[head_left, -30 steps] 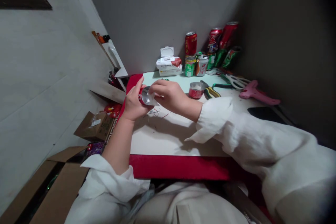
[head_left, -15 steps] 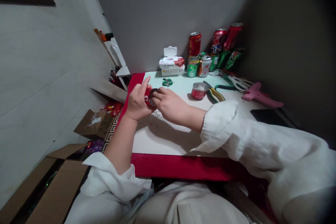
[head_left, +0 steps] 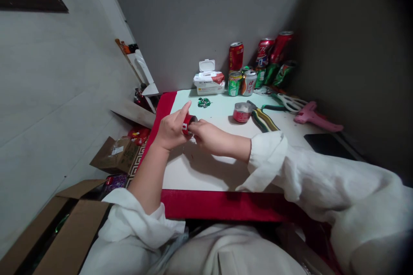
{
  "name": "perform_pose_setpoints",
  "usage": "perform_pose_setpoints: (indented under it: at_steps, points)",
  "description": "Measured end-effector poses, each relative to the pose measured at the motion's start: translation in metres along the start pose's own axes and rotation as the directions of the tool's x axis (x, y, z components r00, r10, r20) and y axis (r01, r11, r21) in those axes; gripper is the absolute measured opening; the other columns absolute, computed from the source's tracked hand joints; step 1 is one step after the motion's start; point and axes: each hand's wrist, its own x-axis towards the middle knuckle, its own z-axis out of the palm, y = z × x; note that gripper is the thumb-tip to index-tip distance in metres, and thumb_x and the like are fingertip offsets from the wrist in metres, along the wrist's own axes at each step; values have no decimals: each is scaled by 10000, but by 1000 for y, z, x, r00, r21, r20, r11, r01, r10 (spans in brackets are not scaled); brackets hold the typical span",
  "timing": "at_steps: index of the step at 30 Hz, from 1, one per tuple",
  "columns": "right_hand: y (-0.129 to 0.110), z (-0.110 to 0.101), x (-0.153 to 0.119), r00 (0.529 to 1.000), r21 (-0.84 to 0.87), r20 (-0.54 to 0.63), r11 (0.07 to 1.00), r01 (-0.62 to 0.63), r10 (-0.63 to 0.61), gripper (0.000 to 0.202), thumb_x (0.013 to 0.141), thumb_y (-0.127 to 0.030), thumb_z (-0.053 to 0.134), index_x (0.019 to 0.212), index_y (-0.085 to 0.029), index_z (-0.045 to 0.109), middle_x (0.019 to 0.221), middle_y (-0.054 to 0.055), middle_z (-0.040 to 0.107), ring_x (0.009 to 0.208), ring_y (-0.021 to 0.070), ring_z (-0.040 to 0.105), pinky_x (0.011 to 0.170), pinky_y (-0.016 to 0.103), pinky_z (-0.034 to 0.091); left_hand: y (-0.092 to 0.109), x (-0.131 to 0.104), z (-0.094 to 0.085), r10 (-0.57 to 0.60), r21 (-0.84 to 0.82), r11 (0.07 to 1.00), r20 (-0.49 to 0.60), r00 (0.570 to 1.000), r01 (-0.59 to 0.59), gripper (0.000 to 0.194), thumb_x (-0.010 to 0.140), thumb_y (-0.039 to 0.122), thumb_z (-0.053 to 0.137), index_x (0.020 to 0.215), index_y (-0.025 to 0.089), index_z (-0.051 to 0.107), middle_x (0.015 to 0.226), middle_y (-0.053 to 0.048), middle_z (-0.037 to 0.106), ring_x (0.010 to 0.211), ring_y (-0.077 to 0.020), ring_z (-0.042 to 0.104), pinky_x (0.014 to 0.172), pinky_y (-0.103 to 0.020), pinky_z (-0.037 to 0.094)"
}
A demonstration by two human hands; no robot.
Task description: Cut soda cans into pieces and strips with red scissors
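My left hand (head_left: pixel 173 131) is closed around a red can piece (head_left: pixel 186 124) with white lettering, its dark open end turned toward the right. At that end, the fingers of my right hand (head_left: pixel 208 136) are bent together against the rim; what they pinch is partly hidden. Both hands are over the white tabletop (head_left: pixel 200 172). Beyond them lies a small heap of shiny green pieces (head_left: pixel 204 102). A cut-down red can base (head_left: pixel 241 112) stands to the right, beside pliers (head_left: pixel 263 118) with yellow and green handles.
Along the grey wall stand a wet-wipes pack (head_left: pixel 209 82) with its lid up and several drink cans (head_left: pixel 236 56). Scissors (head_left: pixel 292 102), a pink glue gun (head_left: pixel 318 117) and a black phone-like slab (head_left: pixel 327 146) lie at right. Cardboard boxes (head_left: pixel 77 227) sit at lower left.
My right hand has shifted slightly down at the can's opening, and its fingers are bent more. The can piece has turned a little in my left hand. The view has moved slightly.
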Motion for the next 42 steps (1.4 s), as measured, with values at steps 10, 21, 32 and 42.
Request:
perform_pose_setpoints:
  at_steps: [10, 21, 32, 42]
  points:
    - [13, -4, 2, 999, 354, -40, 934, 34, -21, 151, 829, -42, 524, 891, -180, 532, 874, 9, 651, 809, 145, 589, 753, 252, 456, 4, 0, 2, 7, -13, 1000, -52, 999, -8, 832, 827, 346, 629, 1563, 150, 294, 1143, -150, 727, 948, -270, 730, 845, -375, 584]
    - [31, -17, -23, 959, 470, -202, 879, -83, 199, 101, 798, -187, 688, 846, -173, 601, 721, -27, 596, 653, 117, 505, 652, 257, 403, -7, 0, -8, -180, -75, 983, -209, 961, 168, 985, 735, 534, 775, 1529, 163, 325, 1144, -130, 705, 1049, -283, 707, 973, -392, 553]
    - [-8, 9, 14, 857, 506, -505, 841, 193, 108, 163, 814, -75, 533, 850, -156, 670, 902, 50, 712, 824, 158, 625, 797, 274, 471, 2, 0, 3, -192, -82, 980, -209, 959, 179, 886, 803, 474, 663, 1557, 169, 312, 1157, -112, 726, 1014, -243, 721, 922, -351, 574]
    - [5, -9, 19, 907, 197, -210, 893, 404, -364, 450, 804, 69, 406, 1051, -140, 718, 1189, 103, 734, 1134, 189, 635, 988, 325, 464, 4, 1, -3, -219, -154, 971, -268, 938, 182, 899, 751, 504, 700, 1524, 177, 380, 1128, -103, 714, 972, -241, 715, 914, -352, 571]
